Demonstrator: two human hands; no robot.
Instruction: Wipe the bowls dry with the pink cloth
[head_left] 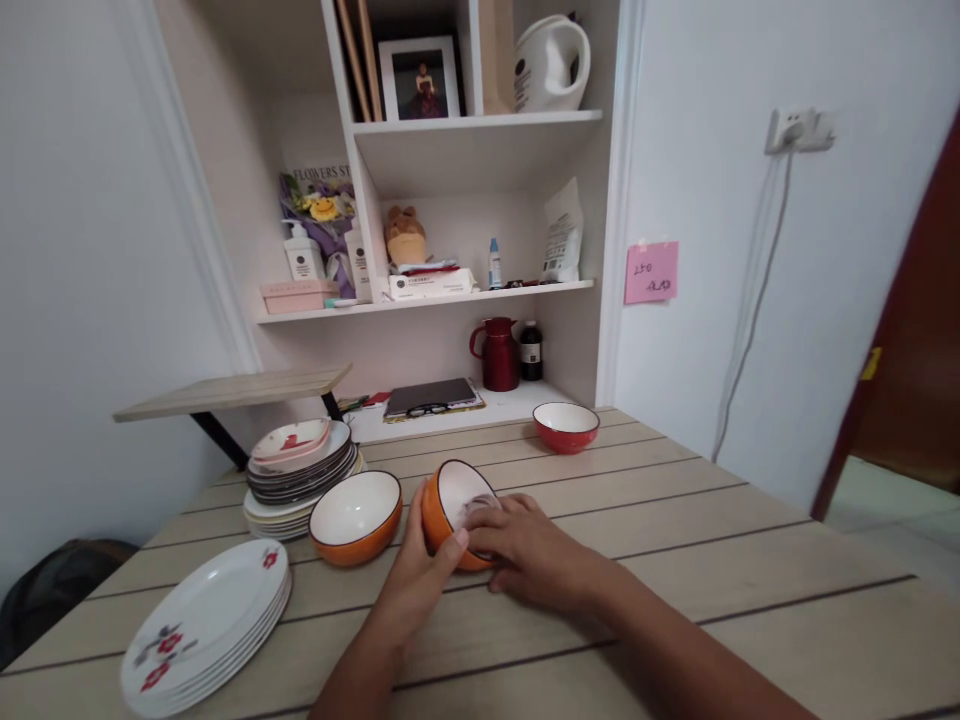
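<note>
Tilting on its side near the middle of the wooden table [675,520], an orange bowl [439,515] with a smooth white glazed inside faces up and away. It is round and glossy, and a small greyish cloth [480,505] sits bunched inside it. The left hand [420,570] cups the bowl's outer wall from the near left, thumb laid against the orange rim, fingers curled around the bowl's underside. The right hand [529,550] comes in from the near right with its palm down; its fingers are bent over the rim and press on the cloth inside. Both forearms reach in from the near edge and meet at the bowl.

Just left of it stands a second orange bowl [355,517], upright, also white inside, close beside the held one. Farther off to the right sits a red bowl [565,426], well apart. To the far left is a stack of round plates [300,475] in dark and pale layers with a pink dish on top, and at the near left a stack of flat white plates with red flowers [206,625]. The table is of pale planks with dark seams.
</note>
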